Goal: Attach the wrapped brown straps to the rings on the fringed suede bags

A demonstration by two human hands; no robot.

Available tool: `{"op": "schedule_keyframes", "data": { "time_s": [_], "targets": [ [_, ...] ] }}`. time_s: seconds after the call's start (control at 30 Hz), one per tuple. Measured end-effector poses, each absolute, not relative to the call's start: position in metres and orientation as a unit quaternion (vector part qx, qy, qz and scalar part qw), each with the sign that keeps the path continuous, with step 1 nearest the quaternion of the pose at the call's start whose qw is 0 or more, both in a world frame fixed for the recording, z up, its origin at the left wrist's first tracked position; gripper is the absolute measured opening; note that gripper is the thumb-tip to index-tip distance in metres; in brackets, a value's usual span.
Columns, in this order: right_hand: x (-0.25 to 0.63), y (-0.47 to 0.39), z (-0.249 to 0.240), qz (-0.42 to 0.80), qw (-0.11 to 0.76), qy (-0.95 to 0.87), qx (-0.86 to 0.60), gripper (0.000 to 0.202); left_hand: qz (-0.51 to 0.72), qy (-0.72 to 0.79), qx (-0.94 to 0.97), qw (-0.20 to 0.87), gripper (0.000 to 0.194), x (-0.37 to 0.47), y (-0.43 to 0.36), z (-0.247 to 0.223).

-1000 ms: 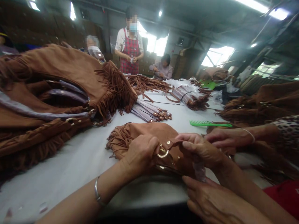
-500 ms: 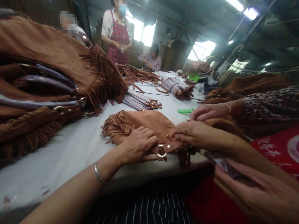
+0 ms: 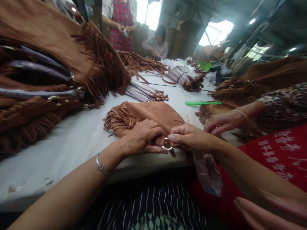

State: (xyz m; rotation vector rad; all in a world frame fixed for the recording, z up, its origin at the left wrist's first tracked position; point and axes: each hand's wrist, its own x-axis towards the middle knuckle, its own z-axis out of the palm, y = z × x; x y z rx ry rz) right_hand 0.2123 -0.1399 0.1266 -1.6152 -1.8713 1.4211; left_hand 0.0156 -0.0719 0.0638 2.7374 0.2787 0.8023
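Note:
A brown suede fringed bag (image 3: 153,112) lies on the white table in front of me, its bunched fringe (image 3: 120,119) towards the left. My left hand (image 3: 144,135) is closed on the bag's near edge, gripping the strap tab beside a metal ring (image 3: 167,147). On the other side of that ring, my right hand (image 3: 188,135) pinches the strap end between thumb and fingers. A clear plastic bag (image 3: 208,172) hangs below my right wrist; what holds it up is hidden.
A co-worker's hand (image 3: 224,121) works over another fringed piece at right; a second hand (image 3: 271,207) is at lower right. A green comb (image 3: 202,103), wrapped straps (image 3: 146,91) and a strap bundle (image 3: 187,78) lie beyond. Large fringed bags (image 3: 57,41) pile up at left.
My right hand has moved left to the ring. The co-worker's near hand has dropped lower right, and the plastic bag now hangs down. More of the green comb shows.

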Motion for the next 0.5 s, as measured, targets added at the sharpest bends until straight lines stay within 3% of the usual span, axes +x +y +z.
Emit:
{"op": "schedule_keyframes", "data": {
  "time_s": [0.2,0.5],
  "targets": [
    [0.219,-0.126,0.115,0.615,0.233,-0.537,-0.528,0.028,0.279,0.107,0.942,0.152,0.029,0.015,-0.073,0.066],
    [0.228,-0.105,0.114,0.647,0.170,-0.556,-0.493,0.024,0.272,0.103,0.951,0.106,0.042,0.016,-0.072,0.066]
  ]
}}
